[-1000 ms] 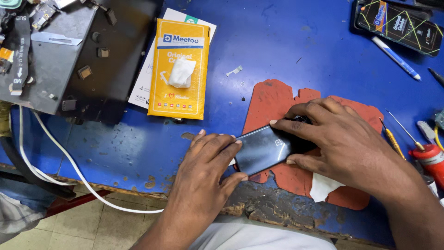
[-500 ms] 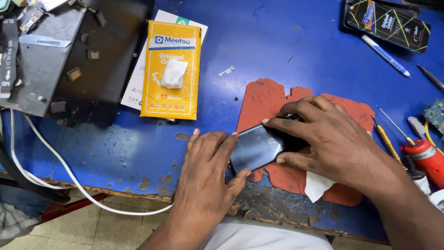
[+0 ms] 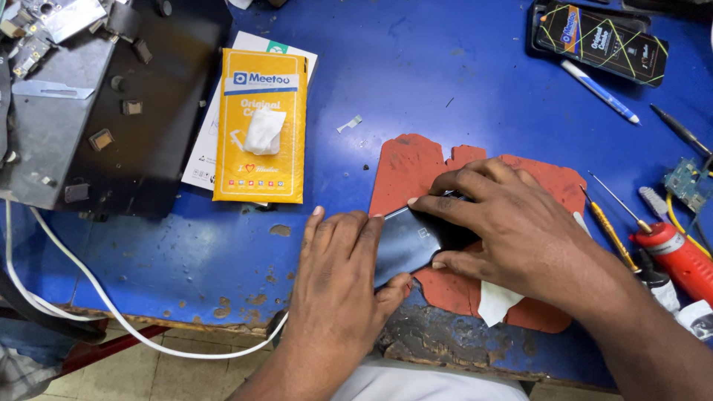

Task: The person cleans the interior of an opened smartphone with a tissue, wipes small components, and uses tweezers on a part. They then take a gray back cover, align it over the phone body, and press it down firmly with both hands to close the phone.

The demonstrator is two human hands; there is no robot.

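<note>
A dark, glossy, flat rectangular phone (image 3: 407,241) lies on the left edge of a worn red rubber mat (image 3: 416,160), near the chipped front edge of the blue painted workbench (image 3: 460,67). Both hands cover its ends. The left hand (image 3: 338,263) lies flat over the phone's left end, fingers together and stretched across it, thumb pressed against the lower edge. The right hand (image 3: 512,226) arches over the right end, its fingers closed on the upper edge and its thumb on the lower one, so the phone is clamped between the two hands with only its middle showing. A white scrap of tissue (image 3: 496,303) lies on the mat just below the right hand. To the right lie a yellow-handled screwdriver (image 3: 610,232) and a red-handled tool (image 3: 677,256). Left of the mat, well apart from the hands, a yellow flat packet (image 3: 260,167) rests on the bench beside a black and grey metal tray (image 3: 96,141). A white cable (image 3: 111,315) loops off the front edge.
</note>
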